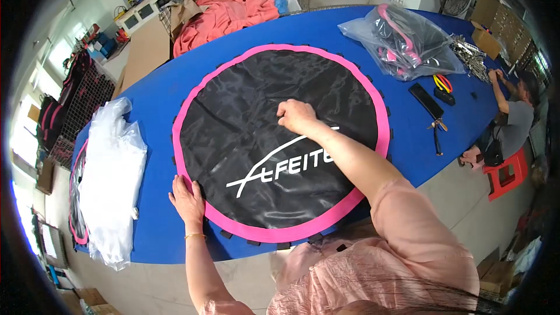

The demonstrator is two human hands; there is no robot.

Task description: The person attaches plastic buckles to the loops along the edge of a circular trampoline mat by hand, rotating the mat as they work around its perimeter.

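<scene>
1. Nearest the camera is the wearer's pale pink textured shirt [373, 274], at the near edge of the blue-covered table [160, 221].
2. The round black fabric mat [251, 116], with a bright pink border, black edge tabs and white lettering, lies flat on the table, its near rim beside the table's near edge. Being round, it has no long axis; the lettering rises toward the right.
3. The right hand [297, 115] is over the middle of the mat, slightly toward the far side. The mat lies below these fingers and extends outward on all sides. Fingers: curled, pointing left; no object is visible in them. Fingertip contact and closure cannot be confirmed.
4. The left hand [188, 199] is at the mat's left near rim, its fingers pointing toward the table's far edge. The mat lies to the right of these fingers. Fingers: extended, at the border; whether they grasp it cannot be determined.
5. Relative reach: the right hand is nearer the mat's centre; the left hand is nearer its rim.
6. Adjacent items: a crumpled white translucent plastic bag [114, 181] at the table's left end; a clear plastic bag with pink and black contents [402, 44] near the far right edge.
</scene>
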